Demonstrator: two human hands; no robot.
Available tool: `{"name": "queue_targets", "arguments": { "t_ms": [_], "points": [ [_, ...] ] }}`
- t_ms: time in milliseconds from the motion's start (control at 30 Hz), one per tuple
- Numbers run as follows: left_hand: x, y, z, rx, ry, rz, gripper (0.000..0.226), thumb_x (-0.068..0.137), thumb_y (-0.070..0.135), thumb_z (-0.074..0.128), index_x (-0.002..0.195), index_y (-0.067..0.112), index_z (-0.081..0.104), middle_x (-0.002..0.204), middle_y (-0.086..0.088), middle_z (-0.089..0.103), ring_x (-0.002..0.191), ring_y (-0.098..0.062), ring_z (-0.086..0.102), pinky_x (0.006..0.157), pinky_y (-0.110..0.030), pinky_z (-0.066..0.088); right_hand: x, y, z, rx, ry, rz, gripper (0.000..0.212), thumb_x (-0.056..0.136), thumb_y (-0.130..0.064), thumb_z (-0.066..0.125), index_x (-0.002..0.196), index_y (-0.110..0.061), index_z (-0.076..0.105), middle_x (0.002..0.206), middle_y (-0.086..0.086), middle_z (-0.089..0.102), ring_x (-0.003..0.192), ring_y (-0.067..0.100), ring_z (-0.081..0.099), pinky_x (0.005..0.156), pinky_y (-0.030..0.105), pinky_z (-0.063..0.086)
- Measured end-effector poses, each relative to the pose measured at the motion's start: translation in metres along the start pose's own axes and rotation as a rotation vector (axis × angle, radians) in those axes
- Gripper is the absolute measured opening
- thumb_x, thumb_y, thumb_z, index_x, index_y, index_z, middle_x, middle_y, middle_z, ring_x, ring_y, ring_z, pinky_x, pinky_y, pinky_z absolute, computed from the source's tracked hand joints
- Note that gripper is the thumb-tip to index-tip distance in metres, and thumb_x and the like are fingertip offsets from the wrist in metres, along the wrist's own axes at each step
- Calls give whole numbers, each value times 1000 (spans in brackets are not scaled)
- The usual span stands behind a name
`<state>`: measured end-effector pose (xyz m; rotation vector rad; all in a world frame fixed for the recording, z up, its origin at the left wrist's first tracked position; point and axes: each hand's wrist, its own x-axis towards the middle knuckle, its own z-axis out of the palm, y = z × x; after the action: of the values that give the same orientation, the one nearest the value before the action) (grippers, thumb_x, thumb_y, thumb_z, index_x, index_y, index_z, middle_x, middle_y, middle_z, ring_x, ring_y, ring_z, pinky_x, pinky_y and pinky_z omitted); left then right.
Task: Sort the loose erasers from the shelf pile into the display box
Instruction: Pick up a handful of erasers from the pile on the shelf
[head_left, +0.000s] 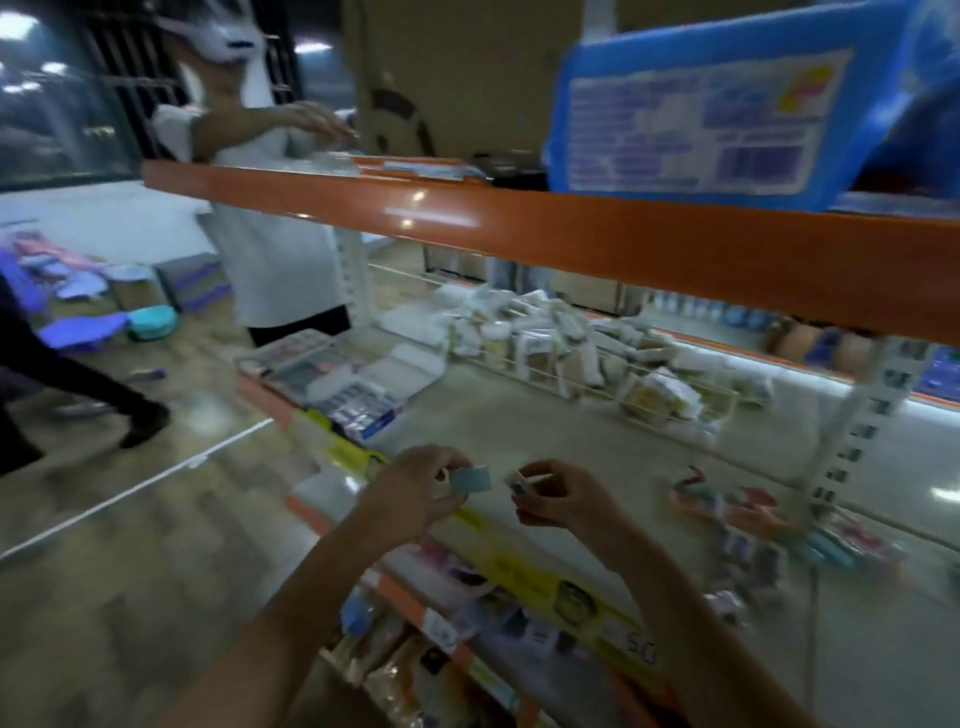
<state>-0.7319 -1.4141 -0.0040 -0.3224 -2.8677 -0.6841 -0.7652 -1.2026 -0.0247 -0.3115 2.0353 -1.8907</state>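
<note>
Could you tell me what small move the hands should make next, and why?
Probably carry both erasers left to the display box: the left hand pinches a pale blue eraser, the right hand a small white one, both off the shelf.

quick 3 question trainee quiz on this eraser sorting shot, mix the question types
1. True or false: the left hand pinches a small pale blue rectangular eraser.
2. The right hand holds: A) nothing B) a small white eraser with a blue end C) scissors.
3. Fill in: the loose colourful eraser pile lies to the ____ of both hands.

Key: 1 true; 2 B; 3 right
</note>
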Motion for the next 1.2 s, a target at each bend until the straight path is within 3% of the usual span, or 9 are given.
{"name": "queue_targets", "arguments": {
  "t_ms": [133, 333, 433, 533, 633, 867, 967, 1100, 1200],
  "points": [
    [-33, -47, -40, 46, 72, -94, 32, 84, 26, 67, 116, 23, 61, 105, 8, 60, 91, -8, 52, 73, -16, 36, 30, -13, 63, -134, -76, -44, 16, 84, -1, 65, 99, 0, 58, 76, 7, 62, 66, 17, 62, 67, 24, 55],
    [-76, -122, -95, 132, 128, -192, 31, 87, 30, 63, 117, 28, 58, 108, 10, 58, 91, -5, 50, 68, -11, 29, 70, -32, 159, -258, -137, -179, 6, 86, -8, 66, 91, -9, 64, 81, 10, 66, 70, 18, 63, 71, 36, 54],
    [-86, -160, -122, 154, 144, -222, 31, 86, 30, 63, 118, 28, 59, 108, 6, 59, 94, -11, 55, 74, -16, 40, 92, -38, 202, -402, -117, -251, 11, 87, -17, 65, 97, -12, 64, 92, 12, 69, 84, 24, 66, 81, 41, 52],
    [-88, -194, -140, 151, 135, -242, 33, 85, 29, 64, 118, 26, 59, 113, 3, 58, 98, -16, 55, 81, -35, 47, 113, -41, 237, -465, -95, -297, 11, 88, -19, 64, 99, -15, 62, 95, 9, 69, 85, 21, 66, 72, 21, 51],
    [-82, -223, -148, 138, 145, -212, 33, 83, 26, 66, 116, 26, 60, 114, 5, 58, 98, -15, 56, 80, -31, 47, 134, -39, 262, -558, -75, -317, 19, 88, -17, 63, 106, -12, 62, 95, 3, 67, 83, 14, 62, 62, 4, 42],
    [-44, -276, -144, 92, 128, -125, 32, 83, 31, 68, 114, 25, 63, 108, 7, 60, 94, -11, 55, 68, -12, 36, 178, -28, 278, -691, 5, -288, 21, 87, -19, 64, 107, -13, 64, 96, -1, 64, 83, 9, 60, 71, 14, 44],
    [-20, -300, -140, 103, 125, -76, 32, 82, 32, 68, 113, 27, 63, 109, 12, 59, 93, -7, 54, 61, -4, 32, 203, -23, 271, -760, 106, -301, 18, 85, -19, 66, 103, -14, 67, 92, -2, 60, 78, 8, 56, 65, 8, 40],
    [24, -325, -134, 43, 77, 21, 33, 81, 29, 71, 113, 23, 65, 110, 5, 61, 92, -9, 53, 79, -24, 47, 241, -17, 257, -814, 234, -305, 19, 84, -21, 68, 103, -17, 67, 86, -12, 52, 77, 8, 55, 61, 5, 37],
    [61, -337, -130, 62, 53, 60, 35, 82, 33, 69, 115, 25, 63, 111, 6, 60, 98, -12, 55, 81, -24, 47, 270, -16, 242, -889, 277, -240, 25, 85, -23, 67, 109, -15, 65, 87, -9, 50, 78, 9, 50, 60, 12, 31]
  ]
}}
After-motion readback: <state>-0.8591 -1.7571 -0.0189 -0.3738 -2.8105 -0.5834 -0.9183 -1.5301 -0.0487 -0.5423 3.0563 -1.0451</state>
